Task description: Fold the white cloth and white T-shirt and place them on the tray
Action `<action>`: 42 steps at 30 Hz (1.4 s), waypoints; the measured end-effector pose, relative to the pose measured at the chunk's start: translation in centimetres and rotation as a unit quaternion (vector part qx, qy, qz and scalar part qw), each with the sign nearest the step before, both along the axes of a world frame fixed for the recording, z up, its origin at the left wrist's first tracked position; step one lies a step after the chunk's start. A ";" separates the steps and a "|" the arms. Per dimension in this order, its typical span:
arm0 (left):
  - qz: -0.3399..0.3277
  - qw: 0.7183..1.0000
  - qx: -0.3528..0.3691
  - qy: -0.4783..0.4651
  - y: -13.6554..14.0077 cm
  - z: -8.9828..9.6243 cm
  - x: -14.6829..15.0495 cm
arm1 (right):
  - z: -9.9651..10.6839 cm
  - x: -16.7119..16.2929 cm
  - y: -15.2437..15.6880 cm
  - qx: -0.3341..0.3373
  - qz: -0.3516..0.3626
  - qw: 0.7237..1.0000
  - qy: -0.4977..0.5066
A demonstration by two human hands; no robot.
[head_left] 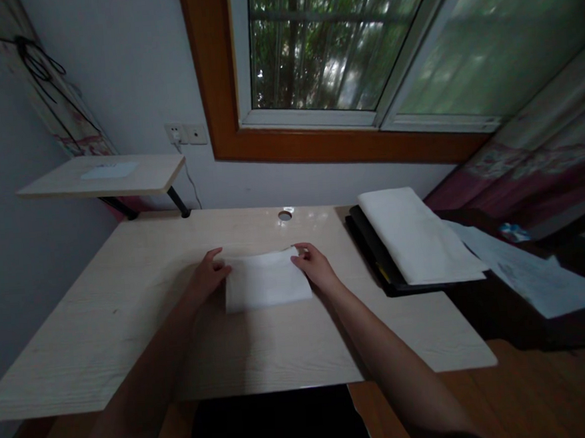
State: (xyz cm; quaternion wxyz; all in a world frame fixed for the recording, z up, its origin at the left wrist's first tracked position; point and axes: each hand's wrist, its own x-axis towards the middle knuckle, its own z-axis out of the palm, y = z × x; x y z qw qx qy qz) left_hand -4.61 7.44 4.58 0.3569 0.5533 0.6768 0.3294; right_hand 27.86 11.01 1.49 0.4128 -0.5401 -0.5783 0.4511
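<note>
The right grip, the person's right hand (316,265), pinches the far right corner of a white sheet (267,281) between thumb and fingers. The left hand (210,275) has its thumb at the far left corner; whether it pinches cannot be told. The sheet lies mid-counter, well in from the front edge. It looks already squared into a flat rectangle, though not yet released; whether it is folded is unclear. The pale counter (128,310) has a round hole (285,215) by its back edge, a white pile (419,237) on black folders (372,257) towards its far right corner, and a raised shelf (154,175) at its far left corner. Beyond stands a window (322,63).
</note>
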 end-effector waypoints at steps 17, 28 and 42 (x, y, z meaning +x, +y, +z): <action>0.024 0.960 0.187 0.206 1.0 -0.2 0.6 | 1.3 -1.3 -0.4 0.203 -0.075 0.957 -0.192; -0.171 0.851 0.253 0.428 -2.8 -1.2 7.6 | 1.9 -6.0 -3.3 0.314 0.122 0.855 -0.395; -0.166 0.881 0.166 0.411 -2.6 -2.6 3.1 | 0.8 -1.1 -3.2 0.208 0.138 0.838 -0.485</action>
